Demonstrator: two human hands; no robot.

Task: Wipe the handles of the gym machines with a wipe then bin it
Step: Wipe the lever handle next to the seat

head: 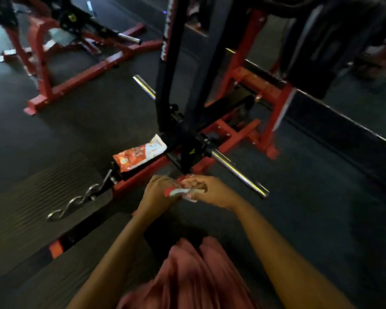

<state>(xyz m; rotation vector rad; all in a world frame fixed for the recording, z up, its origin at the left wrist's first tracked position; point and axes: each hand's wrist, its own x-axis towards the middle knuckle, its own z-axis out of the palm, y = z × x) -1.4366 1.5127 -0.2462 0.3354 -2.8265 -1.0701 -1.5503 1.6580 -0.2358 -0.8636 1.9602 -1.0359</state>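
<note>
Though the print on the orange-and-white wipe pack (pixel 140 156) is too blurred to read, the pack lies on the red machine base (pixel 143 178), just beyond the hands. The left hand (pixel 158 191) and right hand (pixel 214 191) meet, fingers curled round a small red-and-white packet (pixel 183 192). A chrome bar (pixel 239 172) juts out to their right; a wavy metal handle (pixel 74 204) lies at left.

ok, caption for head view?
Left hand and right hand grip a small red-and-white packet; larger pack lies on the red machine frame.
</note>
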